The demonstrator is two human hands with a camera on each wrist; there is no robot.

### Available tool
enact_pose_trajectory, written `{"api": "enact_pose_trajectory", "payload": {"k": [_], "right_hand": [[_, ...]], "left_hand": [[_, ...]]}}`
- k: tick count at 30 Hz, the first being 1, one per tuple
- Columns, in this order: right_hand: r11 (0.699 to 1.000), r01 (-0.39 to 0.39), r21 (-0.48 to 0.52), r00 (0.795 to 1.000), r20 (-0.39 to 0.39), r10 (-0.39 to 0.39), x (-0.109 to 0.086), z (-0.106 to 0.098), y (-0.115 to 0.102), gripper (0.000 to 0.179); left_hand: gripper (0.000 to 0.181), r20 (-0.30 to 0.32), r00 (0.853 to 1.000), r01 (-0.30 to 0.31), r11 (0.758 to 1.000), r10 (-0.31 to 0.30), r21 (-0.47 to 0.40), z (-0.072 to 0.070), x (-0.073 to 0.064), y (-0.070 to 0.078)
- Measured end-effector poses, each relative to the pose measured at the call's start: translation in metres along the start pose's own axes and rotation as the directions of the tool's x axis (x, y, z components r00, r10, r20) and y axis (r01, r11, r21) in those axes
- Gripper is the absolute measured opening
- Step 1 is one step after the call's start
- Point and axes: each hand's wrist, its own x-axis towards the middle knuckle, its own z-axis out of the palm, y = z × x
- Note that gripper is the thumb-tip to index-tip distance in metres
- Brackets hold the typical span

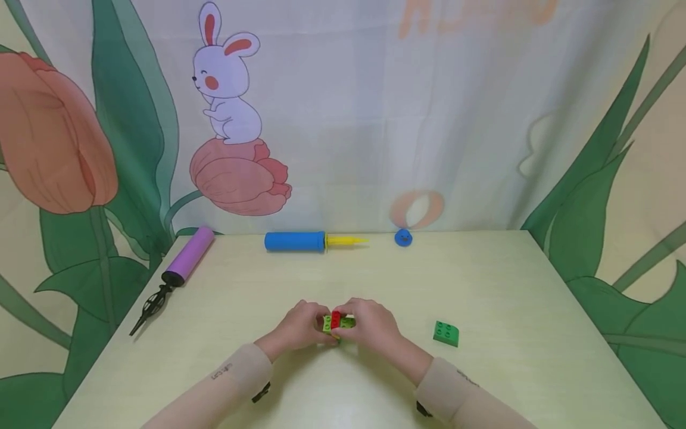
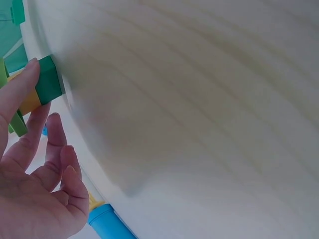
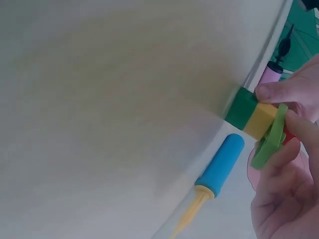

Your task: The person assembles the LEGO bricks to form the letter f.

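Observation:
Both hands meet over the middle of the table around a small stack of toy building bricks. The stack has a dark green brick [image 3: 241,108] at the bottom, a yellow-orange brick [image 3: 260,121] above it, then a wider light green piece [image 3: 269,144]. A red brick [image 1: 335,320] sits on top. My left hand [image 1: 302,325] pinches the lower bricks between thumb and fingers; its other fingers are loosely bent in the left wrist view. My right hand [image 1: 375,322] grips the red brick from the right. Its fingers partly hide the light green piece.
A green brick [image 1: 446,333] with a rounded edge lies right of my right hand. Along the back edge are a blue hand pump [image 1: 295,241] with a yellow nozzle and a small blue round toy [image 1: 404,238]. A purple pump [image 1: 190,256] lies at the left edge.

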Motion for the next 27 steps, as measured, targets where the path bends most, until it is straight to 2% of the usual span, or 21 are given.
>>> {"api": "enact_pose_trajectory", "payload": {"k": [6,10,15,21,27], "right_hand": [[1.000,-0.027,0.009,0.999,0.044,0.026,-0.001,-0.002,-0.003,0.038],[0.998,-0.047,-0.048,0.995,0.085,0.051,-0.003,-0.005,-0.004,0.051],[0.992,-0.099,-0.073,0.986,0.125,0.108,-0.008,-0.015,0.001,0.059],[0.990,-0.113,-0.090,0.991,0.067,0.119,-0.019,-0.038,0.013,0.048],[0.974,-0.184,-0.128,0.982,0.009,0.187,-0.037,-0.064,0.028,0.036]], "left_hand": [[0.026,0.005,1.000,0.009,1.000,-0.009,0.008,0.001,-0.001,-0.002],[0.028,0.003,1.000,0.000,1.000,0.000,0.008,0.001,-0.001,-0.001],[0.031,0.015,0.999,0.034,0.999,-0.034,-0.002,0.000,0.001,0.000],[0.033,0.034,0.996,0.078,0.997,-0.077,-0.018,0.000,0.002,0.002],[0.033,0.041,0.997,0.064,0.997,-0.063,-0.034,0.002,0.003,0.000]]}}
